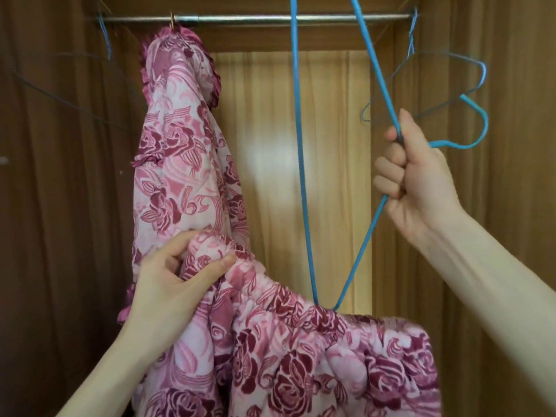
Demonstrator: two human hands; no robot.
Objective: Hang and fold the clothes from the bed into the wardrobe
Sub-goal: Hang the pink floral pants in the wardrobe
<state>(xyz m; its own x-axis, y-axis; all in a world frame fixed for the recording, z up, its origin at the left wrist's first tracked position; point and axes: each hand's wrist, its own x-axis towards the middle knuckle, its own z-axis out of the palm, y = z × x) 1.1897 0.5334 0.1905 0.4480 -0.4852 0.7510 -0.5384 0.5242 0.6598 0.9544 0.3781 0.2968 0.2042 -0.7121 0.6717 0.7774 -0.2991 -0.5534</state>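
Observation:
A pink garment with dark red roses hangs from the metal wardrobe rail at the upper left. A second piece of the same rose fabric, with a gathered elastic edge, fills the lower middle. My left hand pinches a bunched fold of that fabric. A blue wire hanger held upside down has its narrow end tucked into the gathered edge. My right hand grips one blue wire arm of the hanger at the right.
Dark wire hangers hang from the rail, one at the far left and one at the far right. The wardrobe has brown wooden sides and a lighter wooden back panel.

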